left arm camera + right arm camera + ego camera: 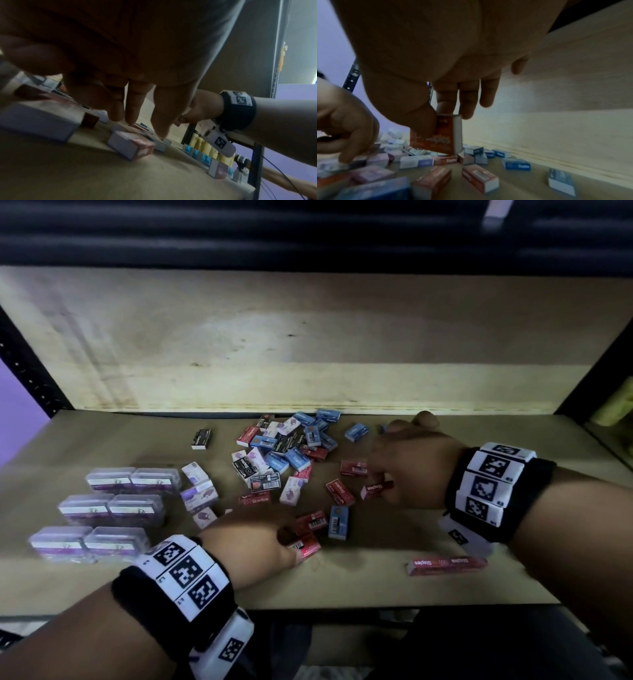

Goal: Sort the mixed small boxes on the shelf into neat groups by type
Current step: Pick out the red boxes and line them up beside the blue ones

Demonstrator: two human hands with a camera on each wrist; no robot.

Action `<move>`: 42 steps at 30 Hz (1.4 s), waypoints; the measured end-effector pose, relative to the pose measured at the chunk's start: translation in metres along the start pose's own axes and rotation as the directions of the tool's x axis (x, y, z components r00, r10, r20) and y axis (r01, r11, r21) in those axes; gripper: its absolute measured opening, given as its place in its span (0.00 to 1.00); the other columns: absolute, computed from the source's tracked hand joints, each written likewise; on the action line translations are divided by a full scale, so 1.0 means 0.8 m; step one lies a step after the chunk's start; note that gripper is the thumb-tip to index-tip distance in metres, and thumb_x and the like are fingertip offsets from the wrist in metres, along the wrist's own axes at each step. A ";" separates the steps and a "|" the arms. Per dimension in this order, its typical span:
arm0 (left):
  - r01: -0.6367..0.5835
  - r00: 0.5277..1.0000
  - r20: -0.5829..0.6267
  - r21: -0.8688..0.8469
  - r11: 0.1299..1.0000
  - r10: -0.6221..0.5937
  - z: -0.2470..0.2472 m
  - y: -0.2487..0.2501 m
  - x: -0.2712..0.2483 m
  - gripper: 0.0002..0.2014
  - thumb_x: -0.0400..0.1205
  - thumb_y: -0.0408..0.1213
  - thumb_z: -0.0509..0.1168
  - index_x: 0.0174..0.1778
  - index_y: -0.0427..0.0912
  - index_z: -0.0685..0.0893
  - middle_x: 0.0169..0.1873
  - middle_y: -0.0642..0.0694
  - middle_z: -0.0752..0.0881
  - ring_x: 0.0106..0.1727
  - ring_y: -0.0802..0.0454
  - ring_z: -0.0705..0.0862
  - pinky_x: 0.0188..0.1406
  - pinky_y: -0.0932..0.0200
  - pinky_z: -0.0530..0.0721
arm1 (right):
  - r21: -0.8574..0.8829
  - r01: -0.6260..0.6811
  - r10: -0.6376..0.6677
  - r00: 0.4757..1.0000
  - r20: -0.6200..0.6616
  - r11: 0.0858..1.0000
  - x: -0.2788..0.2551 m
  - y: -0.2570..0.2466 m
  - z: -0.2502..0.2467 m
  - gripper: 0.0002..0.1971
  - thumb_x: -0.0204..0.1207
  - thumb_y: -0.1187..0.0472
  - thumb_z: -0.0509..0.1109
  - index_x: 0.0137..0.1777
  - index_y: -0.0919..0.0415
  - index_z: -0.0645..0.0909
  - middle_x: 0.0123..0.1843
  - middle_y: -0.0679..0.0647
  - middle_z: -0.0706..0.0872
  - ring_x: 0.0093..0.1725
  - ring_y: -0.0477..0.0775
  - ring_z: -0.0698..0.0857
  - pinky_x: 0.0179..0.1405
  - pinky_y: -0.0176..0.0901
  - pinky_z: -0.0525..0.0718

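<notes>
Small red cardboard staple box (443,135) pinched upright by right hand (407,460); second red box (305,546) touched by left hand (253,539), fingers extended, long axis across fingertips.

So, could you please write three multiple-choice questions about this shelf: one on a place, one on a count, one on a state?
1. Where are the clear cases relative to the mixed pile?
A left
B right
C behind

2. How many clear cases are there?
A four
B six
C nine

3. What is the right hand doing?
A resting flat
B pinching a red box
C pointing upward

Answers:
1 A, the head view shows them left of the pile.
2 B, they lie in three rows of two.
3 B, thumb and fingers grip it.
</notes>
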State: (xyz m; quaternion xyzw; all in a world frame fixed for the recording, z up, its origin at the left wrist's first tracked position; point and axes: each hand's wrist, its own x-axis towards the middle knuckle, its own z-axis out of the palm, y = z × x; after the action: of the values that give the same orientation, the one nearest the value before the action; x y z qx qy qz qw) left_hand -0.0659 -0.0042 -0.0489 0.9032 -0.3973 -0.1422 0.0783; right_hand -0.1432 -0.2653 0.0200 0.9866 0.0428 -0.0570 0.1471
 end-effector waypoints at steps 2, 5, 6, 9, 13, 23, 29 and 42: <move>0.008 1.000 0.005 0.062 0.998 -0.008 0.006 0.004 -0.002 0.32 0.69 0.69 0.65 0.69 0.63 0.77 0.64 0.59 0.83 0.63 0.54 0.83 0.53 0.62 0.77 | 0.025 -0.004 0.004 1.000 -0.016 1.000 -0.005 -0.003 -0.004 0.10 0.69 0.41 0.68 0.42 0.45 0.80 0.35 0.42 0.75 0.47 0.48 0.77 0.52 0.53 0.78; 0.019 0.999 0.042 0.117 0.993 -0.024 0.010 0.007 -0.001 0.30 0.66 0.69 0.67 0.61 0.60 0.80 0.59 0.60 0.83 0.59 0.56 0.83 0.51 0.61 0.78 | 0.059 -0.044 0.044 0.999 0.001 0.997 -0.011 -0.008 -0.007 0.13 0.71 0.37 0.68 0.34 0.42 0.71 0.29 0.41 0.69 0.37 0.47 0.76 0.52 0.53 0.76; 0.019 0.998 0.050 0.119 0.993 -0.025 0.012 0.007 0.000 0.29 0.66 0.68 0.69 0.60 0.58 0.80 0.58 0.59 0.83 0.59 0.56 0.83 0.53 0.61 0.80 | 0.078 -0.052 0.051 0.999 0.013 0.996 -0.013 -0.010 -0.008 0.14 0.71 0.35 0.66 0.33 0.40 0.68 0.29 0.41 0.69 0.36 0.47 0.76 0.51 0.51 0.75; 0.007 0.999 0.032 0.132 0.991 -0.011 0.015 0.007 0.002 0.26 0.70 0.63 0.69 0.61 0.56 0.81 0.57 0.57 0.84 0.57 0.54 0.84 0.55 0.58 0.83 | 0.246 -0.103 0.095 0.994 0.047 0.964 -0.024 -0.013 -0.016 0.10 0.63 0.32 0.54 0.36 0.32 0.69 0.30 0.39 0.72 0.31 0.37 0.73 0.33 0.37 0.66; -0.001 1.000 0.005 0.119 0.993 0.000 0.016 0.012 0.002 0.28 0.72 0.66 0.68 0.65 0.57 0.78 0.53 0.55 0.86 0.53 0.53 0.85 0.49 0.60 0.81 | 0.351 -0.134 0.134 0.991 0.024 0.927 -0.038 -0.024 -0.011 0.09 0.64 0.36 0.60 0.38 0.37 0.70 0.34 0.41 0.78 0.31 0.37 0.73 0.26 0.38 0.62; -0.128 0.991 -0.029 0.039 0.991 0.130 0.017 0.017 0.003 0.20 0.74 0.55 0.54 0.62 0.64 0.77 0.60 0.57 0.84 0.60 0.51 0.84 0.57 0.62 0.80 | 0.495 -0.281 0.294 0.954 0.053 0.822 -0.069 -0.037 0.023 0.11 0.65 0.37 0.72 0.44 0.31 0.73 0.36 0.33 0.82 0.32 0.33 0.78 0.25 0.31 0.71; -0.143 0.988 -0.044 0.139 0.980 0.150 0.029 0.018 0.009 0.19 0.78 0.47 0.63 0.65 0.65 0.79 0.66 0.55 0.84 0.64 0.48 0.84 0.61 0.59 0.79 | 0.540 -0.354 0.377 0.923 0.074 0.763 -0.081 -0.033 0.033 0.15 0.62 0.37 0.73 0.47 0.36 0.76 0.37 0.38 0.83 0.34 0.35 0.80 0.32 0.39 0.79; -0.101 0.995 -0.020 0.065 0.993 0.102 0.034 0.015 0.011 0.16 0.84 0.60 0.59 0.65 0.65 0.82 0.62 0.58 0.85 0.64 0.55 0.81 0.60 0.59 0.77 | 0.613 -0.353 0.394 0.916 0.074 0.707 -0.095 -0.029 0.042 0.13 0.64 0.34 0.74 0.45 0.33 0.78 0.40 0.30 0.83 0.33 0.33 0.80 0.29 0.33 0.73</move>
State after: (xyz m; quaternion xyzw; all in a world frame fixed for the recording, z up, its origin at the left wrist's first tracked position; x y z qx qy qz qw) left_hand -0.0772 -0.0195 -0.0736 0.8855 -0.4462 -0.1145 0.0610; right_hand -0.2243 -0.2584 -0.0088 0.9691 -0.1741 -0.0058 -0.1746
